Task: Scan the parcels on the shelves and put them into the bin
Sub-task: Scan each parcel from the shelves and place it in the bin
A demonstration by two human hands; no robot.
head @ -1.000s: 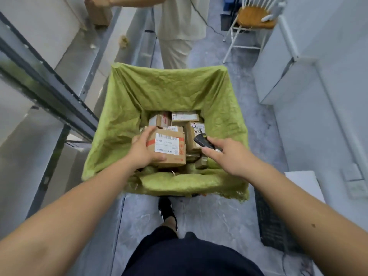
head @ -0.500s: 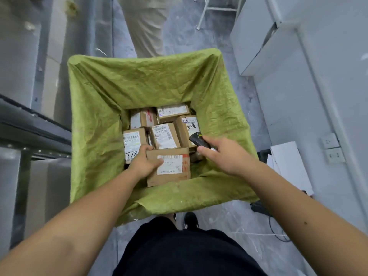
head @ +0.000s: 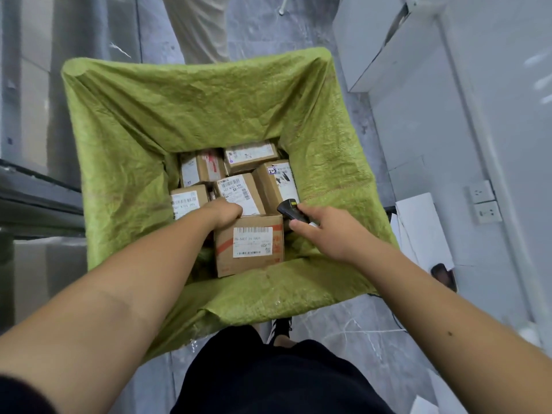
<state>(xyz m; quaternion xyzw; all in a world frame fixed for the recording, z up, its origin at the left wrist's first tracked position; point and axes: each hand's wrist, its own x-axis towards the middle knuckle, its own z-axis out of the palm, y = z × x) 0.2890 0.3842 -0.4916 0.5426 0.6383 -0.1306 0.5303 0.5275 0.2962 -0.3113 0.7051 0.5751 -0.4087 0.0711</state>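
Centre frame: parcel (head: 249,245), label up, lowered into green-lined bin (head: 125,162), left hand (head: 225,210) curled on its top edge. Right hand (head: 321,231) wrapped round scanner (head: 291,211). Five parcels (head: 236,174) already binned above; shelves unseen, remainder unknown.

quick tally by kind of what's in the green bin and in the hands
Cardboard parcels in the green-lined bin: 6, including the parcel the left hand grips
Handheld scanners: 1, the scanner in the right hand
Total: 7
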